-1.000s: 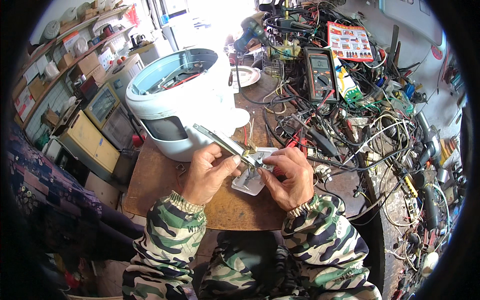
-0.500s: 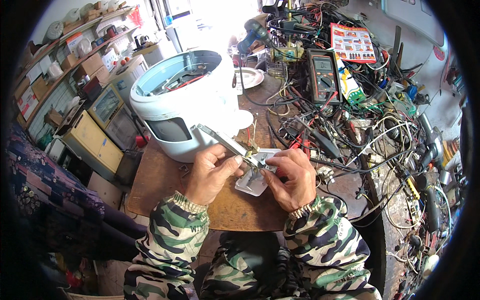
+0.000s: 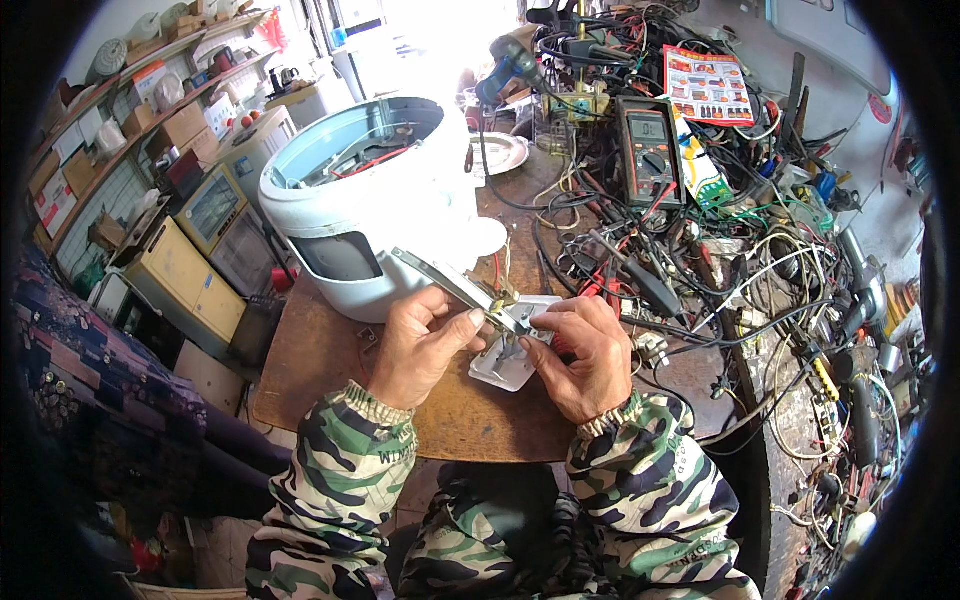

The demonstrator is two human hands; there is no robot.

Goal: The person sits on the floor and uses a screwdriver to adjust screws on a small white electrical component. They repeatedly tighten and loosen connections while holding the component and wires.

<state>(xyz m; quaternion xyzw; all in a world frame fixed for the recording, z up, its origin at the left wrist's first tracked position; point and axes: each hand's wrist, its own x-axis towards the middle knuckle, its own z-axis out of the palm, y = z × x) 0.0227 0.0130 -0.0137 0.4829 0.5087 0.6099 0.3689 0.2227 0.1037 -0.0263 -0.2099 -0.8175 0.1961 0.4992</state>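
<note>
My left hand [image 3: 425, 345] is closed on a long, narrow metal bracket [image 3: 445, 277] that slants up to the left, with small fittings at its lower end. At that lower end my right hand [image 3: 583, 358] pinches with thumb and forefinger; the small part between the fingertips is too small to make out. Beneath both hands a white plastic cover [image 3: 505, 372] lies on the wooden table [image 3: 440, 425]. Thin wires run up from the fittings. Just beyond stands an opened white appliance body [image 3: 370, 225], round, with a dark front window and wires inside.
A multimeter [image 3: 650, 150] with a lit display stands at the back right beside a printed leaflet [image 3: 708, 87]. Tangled cables and tools cover the right side. A metal plate [image 3: 503, 153] lies behind the appliance. A person in dark patterned clothing [image 3: 110, 400] is at the left, near shelves [image 3: 150, 75].
Almost nothing differs. Both hands keep their hold on the bracket in the same place, and the view has shifted very slightly.
</note>
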